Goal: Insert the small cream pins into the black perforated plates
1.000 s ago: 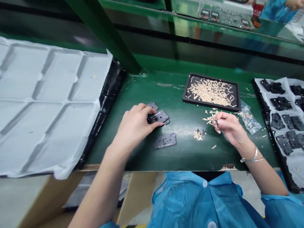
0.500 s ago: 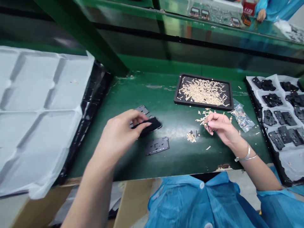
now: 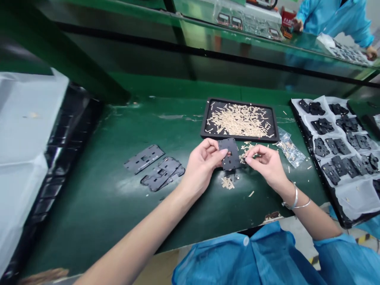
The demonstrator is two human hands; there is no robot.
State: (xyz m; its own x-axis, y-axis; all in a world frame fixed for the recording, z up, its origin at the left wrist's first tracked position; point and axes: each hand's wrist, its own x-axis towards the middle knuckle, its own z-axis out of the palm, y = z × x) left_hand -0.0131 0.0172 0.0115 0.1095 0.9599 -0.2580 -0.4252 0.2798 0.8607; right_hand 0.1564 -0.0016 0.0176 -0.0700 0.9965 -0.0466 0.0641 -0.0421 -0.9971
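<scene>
A flat black plastic plate (image 3: 233, 158) with small cut-outs is pinched by its left edge in my left hand (image 3: 203, 162), raised over the bench. My right hand (image 3: 267, 164) is closed at the fingertips just right of the plate; whatever it pinches is too small to make out. More black plastic plates (image 3: 144, 158) lie on the bench to the left, some overlapping. Below the held plate rests a small pile of beige strips (image 3: 227, 183) with dark bits beside it. Other loose beige pieces (image 3: 246, 148) lie between my hands, partly hidden.
Behind my hands stands a black tray (image 3: 204, 132) full of beige strips, with a clear plastic bag (image 3: 292, 150) near its right corner. A lined tray of black parts (image 3: 332, 174) is at right, another lined tray (image 3: 23, 158) at left. A person (image 3: 326, 18) works across the partition.
My left hand has moved right from the plates at left and now holds one plate up near my right hand. My right hand stays pinched. The view has shifted.
</scene>
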